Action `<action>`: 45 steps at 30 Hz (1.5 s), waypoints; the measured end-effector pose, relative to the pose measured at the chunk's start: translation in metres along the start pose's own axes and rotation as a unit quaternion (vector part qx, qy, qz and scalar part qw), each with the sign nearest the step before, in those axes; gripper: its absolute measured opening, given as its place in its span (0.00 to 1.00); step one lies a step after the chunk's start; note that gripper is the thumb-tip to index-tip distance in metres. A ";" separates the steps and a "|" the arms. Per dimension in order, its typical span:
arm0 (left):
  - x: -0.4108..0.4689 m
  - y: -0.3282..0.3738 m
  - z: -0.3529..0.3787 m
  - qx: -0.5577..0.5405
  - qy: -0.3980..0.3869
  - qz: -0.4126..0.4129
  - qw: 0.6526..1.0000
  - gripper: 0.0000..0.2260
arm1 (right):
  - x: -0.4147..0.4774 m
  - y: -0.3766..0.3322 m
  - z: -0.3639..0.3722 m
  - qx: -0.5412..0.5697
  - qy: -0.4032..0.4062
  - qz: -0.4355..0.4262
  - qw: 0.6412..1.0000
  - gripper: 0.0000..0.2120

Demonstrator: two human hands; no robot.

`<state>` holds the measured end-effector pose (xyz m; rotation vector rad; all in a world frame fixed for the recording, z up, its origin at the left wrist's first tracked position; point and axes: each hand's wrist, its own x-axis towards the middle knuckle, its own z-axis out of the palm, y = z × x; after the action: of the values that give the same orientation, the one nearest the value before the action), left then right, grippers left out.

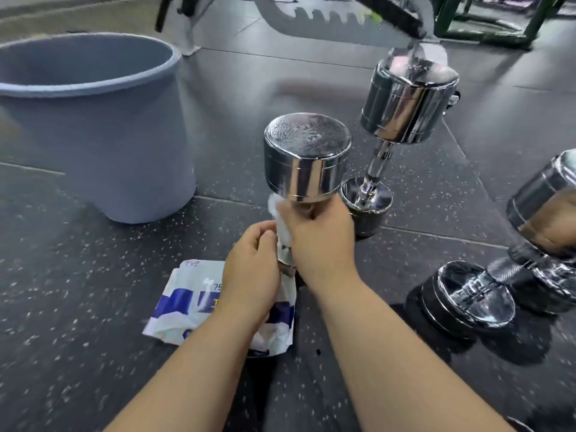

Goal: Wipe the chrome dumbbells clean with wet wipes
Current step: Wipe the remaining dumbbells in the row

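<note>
The light was soft and even. Bright spots shone on the shiny dumbbells (307, 157). The far side looked blurry, and the bucket (93, 126) bent at the left edge.

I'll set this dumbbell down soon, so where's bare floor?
Bare floor lies between the bucket and the wipes pack, and left of that pack. Crowded on the right, where the far dumbbell and the edge dumbbell are.

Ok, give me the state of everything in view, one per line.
Near dumbbell: upright, handle gripped by right hand.
Wet wipe: bunched round that handle, pinched by left hand.
Far dumbbell: standing on end, untouched.
Right dumbbell: on floor, partly cut off.
Wipes pack: lying flat, crumpled.
Bucket: upright, bottom hidden.
</note>
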<state>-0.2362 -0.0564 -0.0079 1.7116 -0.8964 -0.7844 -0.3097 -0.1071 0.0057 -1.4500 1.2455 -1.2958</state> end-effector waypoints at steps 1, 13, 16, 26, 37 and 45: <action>0.000 -0.004 -0.004 0.016 -0.005 0.001 1.000 0.13 | 0.002 -0.003 0.003 0.024 0.020 -0.014 0.999 0.08; -0.004 -0.027 -0.037 0.480 -0.106 0.048 0.870 0.12 | -0.002 0.048 -0.006 -0.343 -0.149 0.027 0.927 0.17; -0.007 -0.024 -0.038 0.437 -0.089 0.049 0.894 0.15 | -0.024 0.053 -0.021 -0.349 -0.148 0.021 0.925 0.20; 0.018 -0.015 -0.006 0.278 -0.112 0.173 0.938 0.09 | -0.035 0.060 -0.049 -0.198 0.002 0.039 0.979 0.15; 0.015 -0.014 -0.018 0.142 -0.160 0.080 0.974 0.23 | -0.053 0.042 -0.018 -0.216 -0.110 0.030 0.970 0.24; 0.009 -0.019 -0.020 0.187 -0.160 0.114 0.963 0.21 | -0.019 0.060 -0.026 -0.207 -0.033 0.141 0.968 0.21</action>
<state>-0.2111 -0.0507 -0.0211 1.7842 -1.5153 -0.7827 -0.3446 -0.0987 -0.0518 -1.5116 1.6783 -0.8204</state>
